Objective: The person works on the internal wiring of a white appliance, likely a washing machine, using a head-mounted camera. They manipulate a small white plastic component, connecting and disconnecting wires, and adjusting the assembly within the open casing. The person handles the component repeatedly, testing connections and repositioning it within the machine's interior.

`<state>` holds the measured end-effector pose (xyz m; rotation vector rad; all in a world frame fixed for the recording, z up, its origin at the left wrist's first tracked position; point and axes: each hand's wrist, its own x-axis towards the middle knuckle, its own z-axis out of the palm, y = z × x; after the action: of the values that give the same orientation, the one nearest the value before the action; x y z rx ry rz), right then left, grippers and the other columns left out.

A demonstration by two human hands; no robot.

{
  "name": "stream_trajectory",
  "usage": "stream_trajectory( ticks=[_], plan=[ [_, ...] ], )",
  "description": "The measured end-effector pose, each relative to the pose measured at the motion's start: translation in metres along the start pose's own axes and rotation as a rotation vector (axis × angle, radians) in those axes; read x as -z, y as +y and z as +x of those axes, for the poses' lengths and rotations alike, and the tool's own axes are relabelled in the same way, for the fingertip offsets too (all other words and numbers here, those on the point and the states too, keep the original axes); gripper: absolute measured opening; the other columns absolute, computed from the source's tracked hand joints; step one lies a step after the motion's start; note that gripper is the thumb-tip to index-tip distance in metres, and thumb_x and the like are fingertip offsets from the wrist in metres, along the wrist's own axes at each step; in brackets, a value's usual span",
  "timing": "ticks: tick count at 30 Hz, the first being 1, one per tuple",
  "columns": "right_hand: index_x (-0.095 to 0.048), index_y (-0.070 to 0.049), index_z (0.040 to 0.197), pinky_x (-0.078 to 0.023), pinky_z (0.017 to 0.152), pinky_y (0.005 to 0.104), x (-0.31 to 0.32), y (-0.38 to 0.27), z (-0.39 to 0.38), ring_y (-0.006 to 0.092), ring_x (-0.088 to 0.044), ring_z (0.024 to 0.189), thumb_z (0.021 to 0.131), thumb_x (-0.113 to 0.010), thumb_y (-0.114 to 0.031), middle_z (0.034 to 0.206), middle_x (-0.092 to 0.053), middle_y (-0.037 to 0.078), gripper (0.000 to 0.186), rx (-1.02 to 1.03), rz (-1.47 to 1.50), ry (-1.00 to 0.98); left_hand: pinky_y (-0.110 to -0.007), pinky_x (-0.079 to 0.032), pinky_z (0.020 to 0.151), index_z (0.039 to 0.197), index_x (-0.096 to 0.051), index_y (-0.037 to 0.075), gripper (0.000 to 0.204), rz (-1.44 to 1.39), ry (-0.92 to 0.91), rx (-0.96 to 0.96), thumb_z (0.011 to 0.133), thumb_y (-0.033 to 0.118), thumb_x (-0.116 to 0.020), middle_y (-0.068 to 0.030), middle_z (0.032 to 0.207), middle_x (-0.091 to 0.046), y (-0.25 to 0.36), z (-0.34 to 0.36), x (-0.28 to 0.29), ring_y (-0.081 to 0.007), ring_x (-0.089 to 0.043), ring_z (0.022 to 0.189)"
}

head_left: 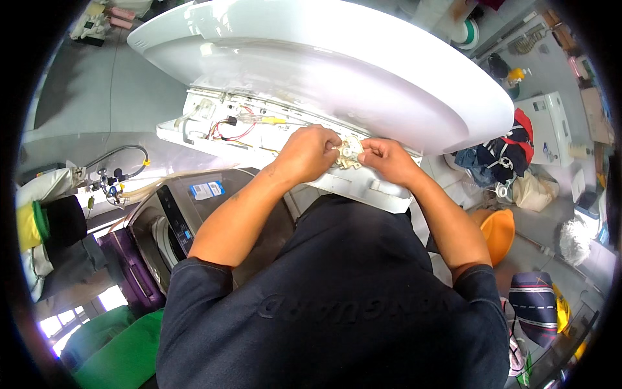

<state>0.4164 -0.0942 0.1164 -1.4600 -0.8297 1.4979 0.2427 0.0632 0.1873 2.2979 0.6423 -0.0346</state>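
Note:
A cream-coloured plastic mechanism [350,152] with a round centre sits at the right part of a long white panel [382,194]. My left hand [308,154] closes on its left side, thumb and forefinger pinched together. From the right, my right hand [389,159] grips the opposite edge with bent fingers. To the left of my left hand, red wires [243,135], a black connector [231,120] and a yellow sleeve [273,120] lie in the panel's open inside. My fingertips hide part of the mechanism.
Behind the panel rises a large glossy white curved appliance body [324,58]. A grey front-loading washing machine [240,207] stands at the left, near a hose and tap [116,178]. On the right are an orange basin [497,233], piled clothes [499,155] and a white box-shaped unit [544,129].

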Motion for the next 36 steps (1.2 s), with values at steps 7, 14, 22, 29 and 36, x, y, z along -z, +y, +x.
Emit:
stream_trajectory(
  ticks=[7, 14, 22, 29, 36],
  plan=[
    [-0.067, 0.001, 0.12, -0.047, 0.077, 0.0239, -0.001, 0.006, 0.002, 0.0046, -0.054, 0.08, 0.098, -0.067, -0.014, 0.086, -0.063, -0.004, 0.026, 0.019, 0.023, 0.016, -0.038, -0.051, 0.072, 0.103, -0.074, 0.003, 0.022, 0.003, -0.11, 0.074, 0.085, 0.016, -0.073, -0.0146, 0.083, -0.066, 0.0, 0.002, 0.004, -0.0281, -0.065, 0.075],
    [-0.068, 0.001, 0.12, -0.047, 0.077, 0.0241, 0.0, 0.009, 0.004, 0.005, -0.055, 0.081, 0.098, -0.067, -0.015, 0.087, -0.064, -0.004, 0.027, 0.033, 0.011, 0.016, -0.038, -0.051, 0.075, 0.109, -0.073, 0.003, 0.025, 0.021, -0.139, 0.012, 0.087, 0.015, -0.072, -0.0168, 0.093, -0.067, -0.003, 0.002, 0.006, -0.0283, -0.065, 0.082],
    [-0.066, 0.001, 0.124, -0.047, 0.086, 0.0233, 0.0, 0.009, 0.004, 0.0045, -0.059, 0.091, 0.1, -0.063, -0.012, 0.101, -0.071, 0.0, 0.027, 0.005, -0.027, 0.012, -0.031, -0.052, 0.07, 0.115, -0.073, -0.001, 0.028, -0.153, -0.146, 0.206, 0.091, 0.014, -0.072, -0.0101, 0.084, -0.072, -0.002, 0.003, 0.005, -0.0148, -0.064, 0.073],
    [-0.065, 0.001, 0.125, -0.048, 0.084, 0.0234, 0.0, 0.014, 0.006, 0.0047, -0.059, 0.09, 0.1, -0.063, -0.012, 0.1, -0.07, 0.0, 0.028, 0.016, -0.006, 0.009, -0.028, -0.051, 0.068, 0.113, -0.073, -0.002, 0.027, -0.191, -0.097, 0.183, 0.089, 0.01, -0.074, -0.0058, 0.081, -0.07, -0.008, 0.002, -0.002, -0.0096, -0.06, 0.07],
    [-0.068, 0.0, 0.121, -0.048, 0.079, 0.0248, -0.002, 0.013, 0.005, 0.0058, -0.057, 0.083, 0.098, -0.066, -0.014, 0.09, -0.067, -0.002, 0.027, 0.028, -0.036, 0.049, -0.027, -0.051, 0.068, 0.113, -0.07, -0.003, 0.03, -0.178, -0.093, 0.191, 0.087, 0.01, -0.077, -0.0032, 0.08, -0.067, -0.008, 0.001, -0.002, -0.0098, -0.06, 0.072]
  ],
)
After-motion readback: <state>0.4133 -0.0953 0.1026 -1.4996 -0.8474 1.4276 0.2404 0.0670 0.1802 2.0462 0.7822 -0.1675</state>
